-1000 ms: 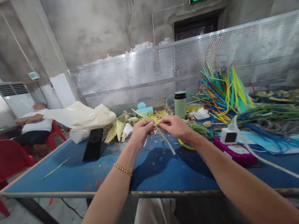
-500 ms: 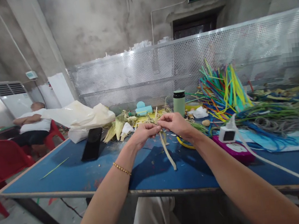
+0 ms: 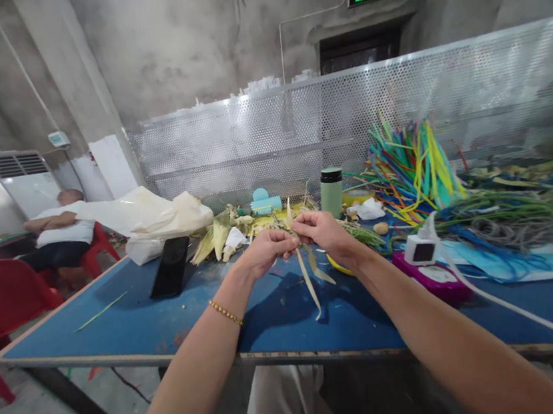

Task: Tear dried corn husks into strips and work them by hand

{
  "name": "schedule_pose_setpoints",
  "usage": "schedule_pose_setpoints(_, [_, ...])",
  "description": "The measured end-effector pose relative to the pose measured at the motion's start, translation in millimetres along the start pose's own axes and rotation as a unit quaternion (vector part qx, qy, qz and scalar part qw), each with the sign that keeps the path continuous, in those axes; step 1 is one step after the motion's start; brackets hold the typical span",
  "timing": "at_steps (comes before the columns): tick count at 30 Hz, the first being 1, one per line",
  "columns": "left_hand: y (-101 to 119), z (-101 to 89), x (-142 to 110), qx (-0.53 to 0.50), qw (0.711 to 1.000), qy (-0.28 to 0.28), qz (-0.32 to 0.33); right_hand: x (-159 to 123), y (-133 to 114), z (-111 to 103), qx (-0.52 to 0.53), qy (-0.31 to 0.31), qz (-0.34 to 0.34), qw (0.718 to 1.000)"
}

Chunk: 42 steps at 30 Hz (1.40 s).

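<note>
The person's left hand [image 3: 272, 246] and right hand [image 3: 318, 227] meet above the blue table [image 3: 196, 331], thumbs and fingers closed in a pinch on pale strips [image 3: 307, 280] where these come together between the fingertips. One pointed end stands up just beyond the fingers, and two tails hang below them, the longer with a curled tip and the other slanting toward the right forearm. How each finger presses on the strips cannot be told. A beaded bracelet [image 3: 226, 312] circles the left wrist. To the left of the left hand lie dry husks [image 3: 220, 234], a black phone [image 3: 170, 267] and, past it, a large whitish plastic sheet [image 3: 156, 215]; a thin green strip [image 3: 101, 312] lies farther out. Beyond the hands is a light blue tube [image 3: 267, 205], and just behind the right hand a green bottle [image 3: 331, 195] with a black top stands upright. To the right of that hand are crumpled white paper [image 3: 370, 209], a heap of many-coloured strips [image 3: 422, 165], and, nearer the forearm, a magenta box [image 3: 434, 279] beside a white adapter [image 3: 421, 249]. Well apart on the left, another person [image 3: 64, 226] sits with folded arms.
</note>
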<state>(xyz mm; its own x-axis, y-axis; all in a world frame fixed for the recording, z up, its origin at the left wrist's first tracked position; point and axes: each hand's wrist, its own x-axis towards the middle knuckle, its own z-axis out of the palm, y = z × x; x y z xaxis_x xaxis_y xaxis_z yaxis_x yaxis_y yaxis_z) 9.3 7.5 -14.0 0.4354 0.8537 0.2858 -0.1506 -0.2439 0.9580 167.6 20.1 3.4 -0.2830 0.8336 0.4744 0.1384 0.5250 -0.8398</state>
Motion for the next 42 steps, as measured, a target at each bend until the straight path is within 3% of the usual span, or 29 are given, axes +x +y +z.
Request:
schedule_pose_setpoints(10, [-2,-1.9,0,0.017,1.000,-0.011,0.000,2,4,1,-0.042,0.029,-0.006,0.999])
schedule_pose_setpoints(18, [-6,-11.0,7,-0.043,0.995,0.083,0.031,3,4,-5,-0.144,-0.008,-0.031,0.989])
schedule_pose_setpoints(25, [-3,-11.7,6,-0.073,0.995,0.070,0.001,4,7,-5,-0.158,-0.014,-0.039,0.987])
schedule_pose_setpoints(42, [-4,-11.4,6,-0.074,0.995,0.062,-0.003,6,6,-9,-0.224,-0.005,-0.067,0.972])
